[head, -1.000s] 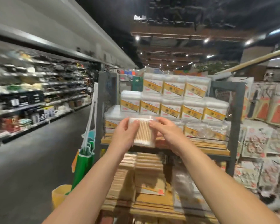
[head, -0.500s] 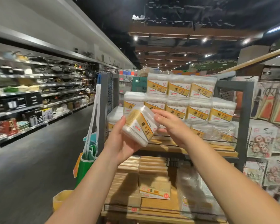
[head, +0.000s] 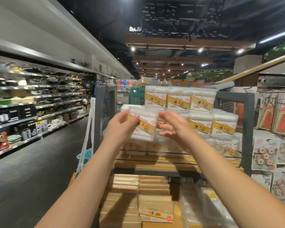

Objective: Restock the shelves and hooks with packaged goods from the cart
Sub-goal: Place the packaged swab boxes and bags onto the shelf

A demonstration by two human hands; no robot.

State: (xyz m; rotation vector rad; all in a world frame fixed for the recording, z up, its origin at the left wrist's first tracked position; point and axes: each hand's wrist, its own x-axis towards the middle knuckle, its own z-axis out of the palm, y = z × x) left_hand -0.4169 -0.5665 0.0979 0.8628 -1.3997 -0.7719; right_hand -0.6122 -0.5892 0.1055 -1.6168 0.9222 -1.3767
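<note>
Between the grey uprights of the shelf unit [head: 247, 129], stacked boxes [head: 202, 112] of cotton swabs fill the right and centre of the upper wooden shelf, rising in tiers to the top bar. Open room remains at the left end of the middle tier, directly behind the held box. Left of the unit, a dark aisle floor [head: 31, 170] runs unobstructed alongside the cookware shelving [head: 31, 102].

Held box [head: 142, 126]: clear plastic, rectangular, packed with white-tipped swabs, with a yellow label bearing red marks, slightly blurred. It is raised in front of the stack at middle-tier height, tilted a little.

Left hand [head: 120, 127] grasps the box at its left side, fingers curled round the edge. Right hand [head: 174, 129] sits at its right edge with fingers extended and relaxed; contact cannot be confirmed.

Lower shelf carries flat tan packets [head: 127, 191].
</note>
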